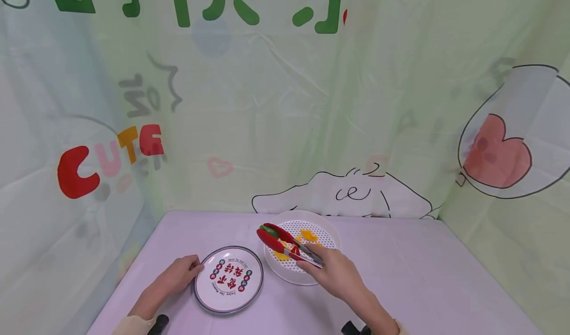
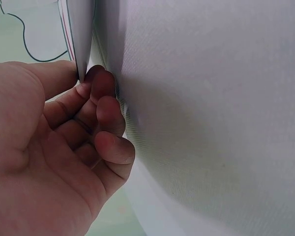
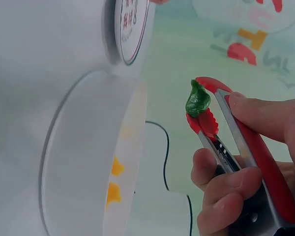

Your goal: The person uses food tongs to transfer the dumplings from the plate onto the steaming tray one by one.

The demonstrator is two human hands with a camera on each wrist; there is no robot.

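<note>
My right hand grips a pair of red-tipped metal tongs above the white perforated basket. Between the tong tips is a small dark green, leaf-like piece. Yellow pieces, some star-shaped in the right wrist view, lie in the basket, with a bit of red partly hidden behind the tongs. To the left, my left hand pinches the rim of a white plate between thumb and fingers. Red characters and a dark blue rim mark the plate, which lies beside the basket.
A pale lilac cloth covers the table. Behind it and along both sides hang printed curtains with green characters, coloured letters and cartoon drawings. The basket's raised wall stands higher than the plate.
</note>
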